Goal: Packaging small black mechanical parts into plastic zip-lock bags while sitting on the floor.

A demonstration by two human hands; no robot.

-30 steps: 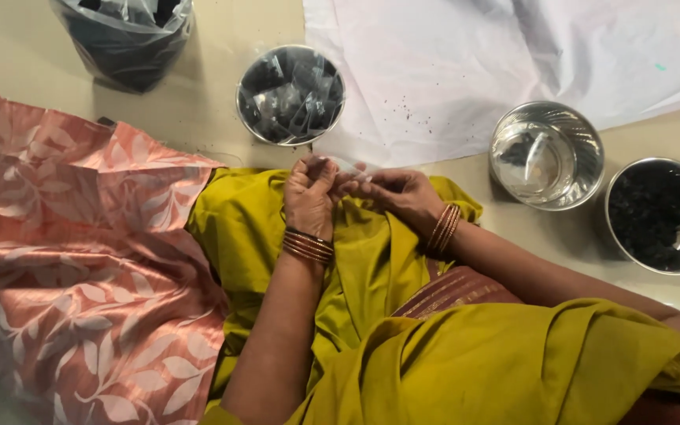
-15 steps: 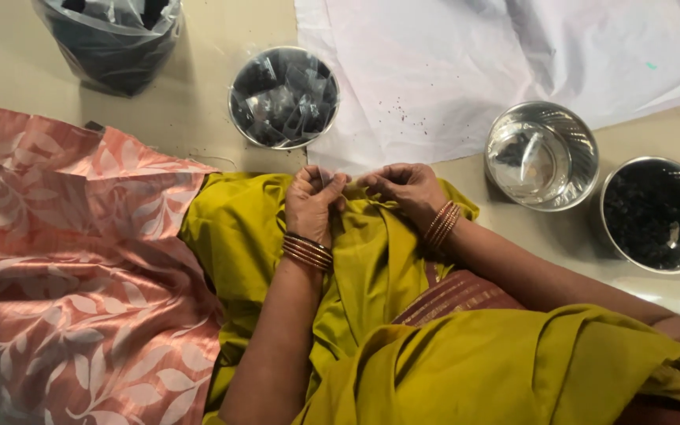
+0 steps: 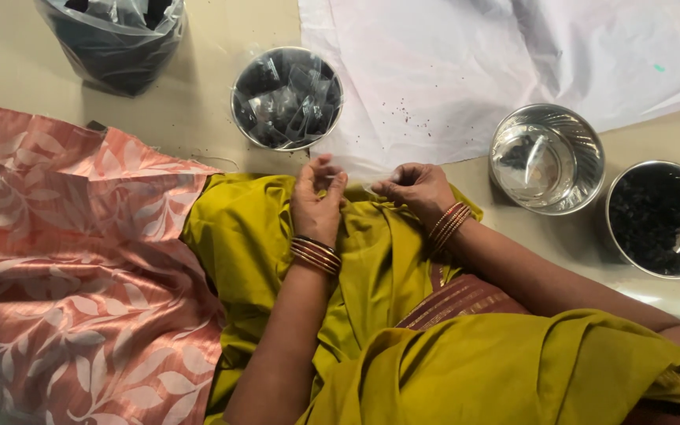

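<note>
small clear packet [image 3: 353, 182], seemingly pinched between left hand [image 3: 318, 201] and right hand [image 3: 416, 187], beside white sheet's [image 3: 466, 71] edge.

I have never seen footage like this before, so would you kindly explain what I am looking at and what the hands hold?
There is no machine here: a head-worn camera looks down at a seated person's own lap. The left hand and right hand meet over olive-yellow cloth, pinching what looks like a small clear packet; it is too faint to be sure. On the floor lie a white sheet, a steel bowl of small packets, a shiny steel bowl, a bowl of dark bits and a dark plastic bag. Pink leaf-patterned fabric lies at the left.
</note>
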